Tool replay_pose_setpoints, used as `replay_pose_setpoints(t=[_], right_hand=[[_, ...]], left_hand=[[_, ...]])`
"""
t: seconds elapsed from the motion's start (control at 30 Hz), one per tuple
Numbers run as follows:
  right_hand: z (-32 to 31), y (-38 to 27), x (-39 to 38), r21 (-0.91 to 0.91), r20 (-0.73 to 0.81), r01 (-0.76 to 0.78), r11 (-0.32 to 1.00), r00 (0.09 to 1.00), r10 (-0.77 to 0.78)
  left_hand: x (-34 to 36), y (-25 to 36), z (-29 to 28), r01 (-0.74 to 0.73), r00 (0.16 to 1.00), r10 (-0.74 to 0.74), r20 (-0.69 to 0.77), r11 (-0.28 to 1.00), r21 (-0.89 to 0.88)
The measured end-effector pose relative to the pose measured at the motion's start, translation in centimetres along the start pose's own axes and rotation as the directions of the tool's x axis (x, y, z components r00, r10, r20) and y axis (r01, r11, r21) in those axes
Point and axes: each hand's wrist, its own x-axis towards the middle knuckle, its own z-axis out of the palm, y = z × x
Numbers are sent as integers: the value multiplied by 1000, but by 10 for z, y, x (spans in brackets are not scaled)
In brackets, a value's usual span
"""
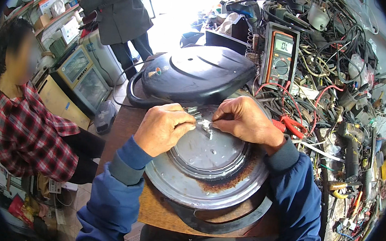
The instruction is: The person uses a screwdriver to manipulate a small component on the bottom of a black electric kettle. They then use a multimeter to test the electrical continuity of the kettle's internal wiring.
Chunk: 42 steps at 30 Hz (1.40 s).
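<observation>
Both my hands work over a round grey metal plate (199, 154), which has raised rings and a brown scorched patch along its near right side. At its upper middle is a small white and metal fitting (207, 127). My left hand (164, 128) is closed in a pinch at the fitting's left, next to a small shiny metal piece (194, 113). From the right, my right hand (244, 121) pinches at the fitting's other side. The fingers hide what each holds. Under the plate, a black curved rim (220, 226) juts toward me.
A black domed housing (193, 74) lies behind the plate on the wooden table (156, 212). At right stand a multimeter (280, 57), red-handled pliers (293, 126) and heaped cables (330, 50). A person in a plaid shirt (29, 132) is at left; another (115, 11) stands farther back.
</observation>
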Motion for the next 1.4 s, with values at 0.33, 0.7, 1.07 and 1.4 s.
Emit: replay_pose_setpoints(t=[0.33,0.7,1.07,1.4], right_hand=[[-1,-4,0,-4,20,-61,998,998,61],[0,-2,0,-20,1,-18,1000,1000,18],[0,0,0,-28,-3,-9,1000,1000,9],[-2,-4,0,-17,12,-48,999,999,48]], left_hand=[[0,-5,3,-14,1000,14,-1,1000,-3],[3,-2,4,-75,997,77,-14,989,126],[2,-7,2,-59,998,56,26,990,125],[2,-9,1,-55,998,53,24,995,87]])
